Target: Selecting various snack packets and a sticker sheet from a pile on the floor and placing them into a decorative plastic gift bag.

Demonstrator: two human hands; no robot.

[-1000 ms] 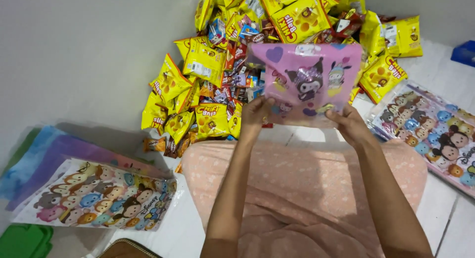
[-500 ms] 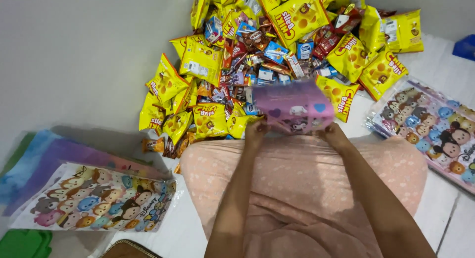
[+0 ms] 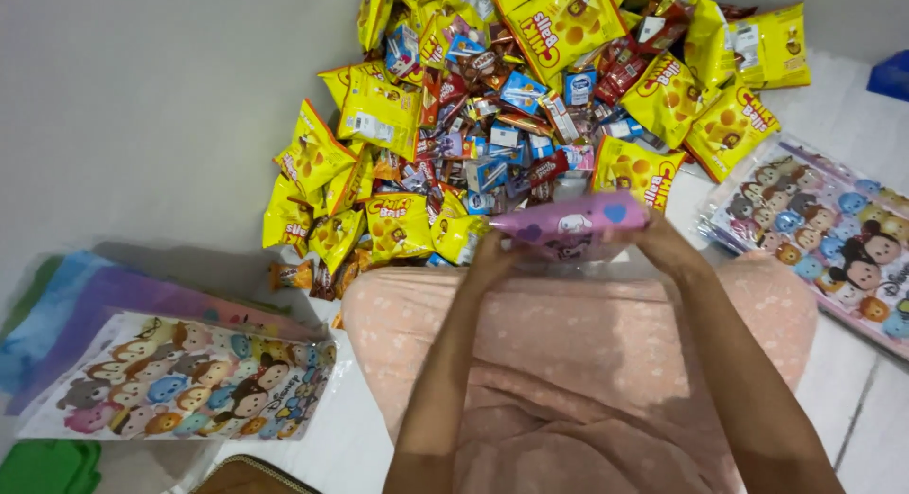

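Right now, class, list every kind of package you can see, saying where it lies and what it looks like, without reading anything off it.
Pink cartoon gift bag: held flat between both hands, centre.
Yellow snack packets: puffy pouches ringing the pile ahead.
Small wrapped sweets: red and blue, middle of the pile.
Cartoon-print bags, left: flat stack, many colours.
Cartoon-print bags, right: flat stack, pastel.

Pink cartoon-print bag [image 3: 573,221]; yellow snack packs [image 3: 381,115]; peach dotted lap cloth [image 3: 578,361].

Snack pile [image 3: 530,106] lies beyond the lap [image 3: 578,361]; bag stacks [image 3: 189,380] flank it.
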